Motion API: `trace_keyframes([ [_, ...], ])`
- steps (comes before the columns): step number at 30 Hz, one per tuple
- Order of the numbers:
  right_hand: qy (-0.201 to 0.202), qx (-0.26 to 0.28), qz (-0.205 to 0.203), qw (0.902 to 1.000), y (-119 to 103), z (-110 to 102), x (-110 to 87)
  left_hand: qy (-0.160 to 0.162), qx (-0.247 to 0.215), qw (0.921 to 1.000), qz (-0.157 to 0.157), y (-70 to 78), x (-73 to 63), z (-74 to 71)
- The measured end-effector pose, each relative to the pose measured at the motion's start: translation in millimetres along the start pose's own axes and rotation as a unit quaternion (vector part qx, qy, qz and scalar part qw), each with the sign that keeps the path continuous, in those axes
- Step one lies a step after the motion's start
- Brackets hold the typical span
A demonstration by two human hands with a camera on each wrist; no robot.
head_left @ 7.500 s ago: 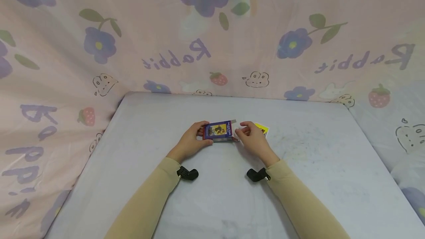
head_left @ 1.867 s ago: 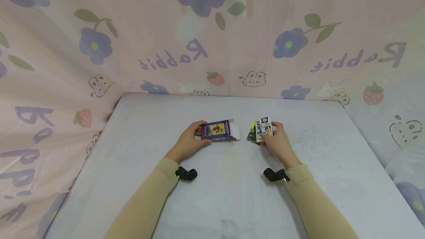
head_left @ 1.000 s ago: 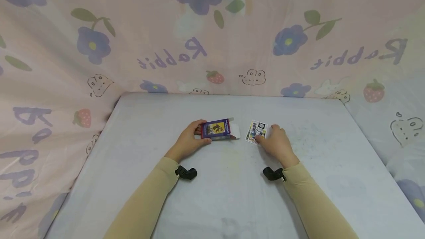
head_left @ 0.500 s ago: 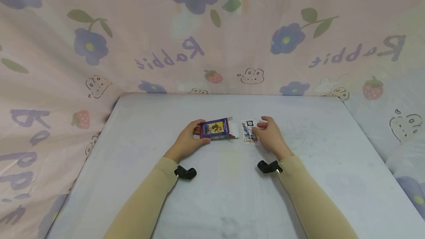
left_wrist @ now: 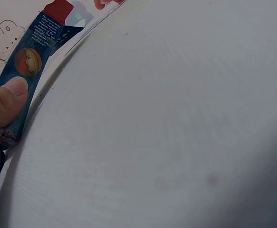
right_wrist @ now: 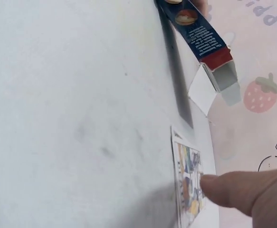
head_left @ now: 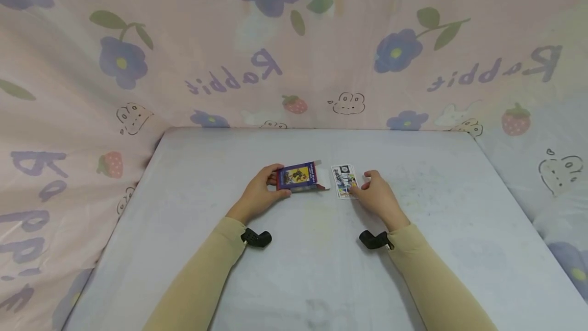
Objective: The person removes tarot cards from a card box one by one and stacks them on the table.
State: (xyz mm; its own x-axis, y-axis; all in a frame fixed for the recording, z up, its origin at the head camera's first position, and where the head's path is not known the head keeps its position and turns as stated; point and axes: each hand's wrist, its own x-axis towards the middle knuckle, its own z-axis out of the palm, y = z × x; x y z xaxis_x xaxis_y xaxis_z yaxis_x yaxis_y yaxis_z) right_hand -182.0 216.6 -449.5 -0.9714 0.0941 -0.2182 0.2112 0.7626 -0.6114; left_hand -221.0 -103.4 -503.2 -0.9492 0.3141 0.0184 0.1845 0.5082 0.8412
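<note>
My left hand grips the blue and red card box, thumb at its near side, fingers behind its left end. The box lies with its printed front up, and its flaps stand open at the right end. In the left wrist view the thumb presses the box's narrow side. Just right of the box, a small neat stack of illustrated cards lies face up on the table. My right hand has its thumb on the top card's lower right; the other fingers are off the cards. The right wrist view shows that thumb over the cards.
The white-covered table extends around both hands. A pink patterned cloth hangs behind it and along the sides. A black wrist camera sits on the left sleeve and another camera on the right one.
Earlier my right hand was at the box's open end, then held a card beside another. That card now lies over the other, and the cards have slid left toward the box. The left hand keeps its grip.
</note>
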Motion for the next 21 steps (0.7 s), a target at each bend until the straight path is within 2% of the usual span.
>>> trace_keyframes([
  [12,0.04,-0.035,0.021,0.9984,-4.9,10.0,15.3,0.0,-0.002,1.0,-0.009,-0.4,-1.4,0.4],
  [21,0.042,-0.052,0.02,0.9976,-3.9,10.8,14.6,0.001,0.0,1.0,0.002,-1.0,-0.2,0.4],
])
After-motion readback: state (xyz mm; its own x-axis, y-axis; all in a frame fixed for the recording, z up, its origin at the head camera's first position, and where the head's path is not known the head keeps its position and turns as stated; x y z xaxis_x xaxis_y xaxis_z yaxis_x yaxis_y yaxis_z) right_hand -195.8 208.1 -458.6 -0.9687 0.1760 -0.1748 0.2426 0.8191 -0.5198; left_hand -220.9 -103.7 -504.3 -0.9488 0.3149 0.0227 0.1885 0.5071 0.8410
